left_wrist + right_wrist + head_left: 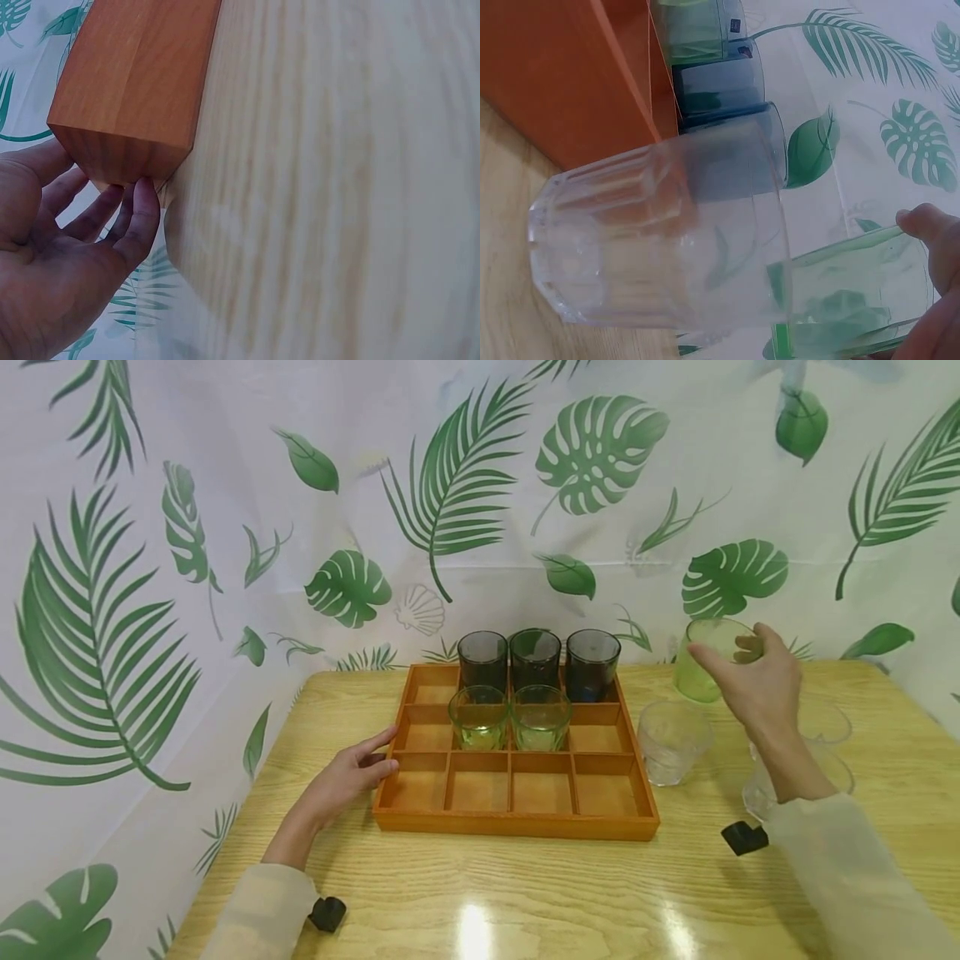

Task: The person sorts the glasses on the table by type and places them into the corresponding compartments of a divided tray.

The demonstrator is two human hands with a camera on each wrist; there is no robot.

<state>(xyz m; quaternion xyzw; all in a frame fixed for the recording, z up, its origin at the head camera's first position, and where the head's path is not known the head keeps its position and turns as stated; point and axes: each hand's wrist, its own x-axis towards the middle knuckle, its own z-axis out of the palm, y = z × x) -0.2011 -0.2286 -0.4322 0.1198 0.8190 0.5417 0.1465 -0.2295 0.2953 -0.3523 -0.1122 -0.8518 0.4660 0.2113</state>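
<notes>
A wooden tray (pixel 517 825) divided into compartments lies on the table. Three dark glasses (pixel 483 662) stand in its back row, and two green glasses (pixel 480 718) in the two central compartments of the middle row. The left hand (pixel 341 785) touches the tray's left side; in the left wrist view its fingertips (pixel 146 191) rest against the wooden end (pixel 124 154). Right of the tray, the right hand (pixel 761 685) grips another green glass (pixel 697 672) near its rim, thumb on one side, fingers on the other. The right wrist view shows this green glass (pixel 847 300) tilted.
A clear glass (pixel 673 743) stands just right of the tray, large in the right wrist view. More clear glasses (pixel 825 718) stand beneath and beside the right forearm. A leaf-patterned cloth (pixel 480 485) hangs behind the table (pixel 420 893).
</notes>
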